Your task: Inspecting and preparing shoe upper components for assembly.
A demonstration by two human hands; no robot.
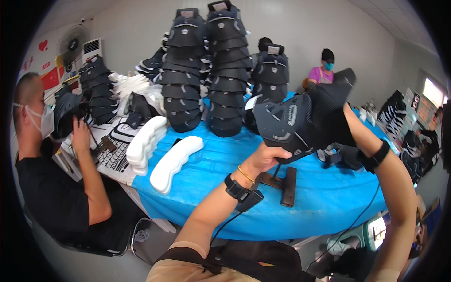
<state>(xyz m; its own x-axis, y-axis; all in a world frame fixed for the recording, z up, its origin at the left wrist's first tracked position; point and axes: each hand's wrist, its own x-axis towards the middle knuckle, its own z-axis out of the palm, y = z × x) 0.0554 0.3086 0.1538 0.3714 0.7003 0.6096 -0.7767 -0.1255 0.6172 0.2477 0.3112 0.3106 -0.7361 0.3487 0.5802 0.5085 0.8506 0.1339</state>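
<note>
In front of me, above the table, I hold a black padded fabric piece (pixel 293 117) with grey print and a mesh area; its exact kind is unclear. My left hand (pixel 267 159) grips its near lower edge, thumb on top. My right hand reaches behind or into the piece from the right; its fingers are hidden, and only the wrist and forearm (pixel 376 145) show. Below the piece, a rusty T-shaped metal tool (pixel 288 187) lies on the blue table cover (pixel 225 197). A black band with a cable is on each forearm.
Tall stacks of similar black pieces (pixel 183 70) stand across the table. White foam pads with wavy edges (pixel 176 163) lie to the left. At left a masked co-worker (pixel 56 178) handles a black piece; another person (pixel 324 73) is at the far side. A cable (pixel 361 214) hangs at right.
</note>
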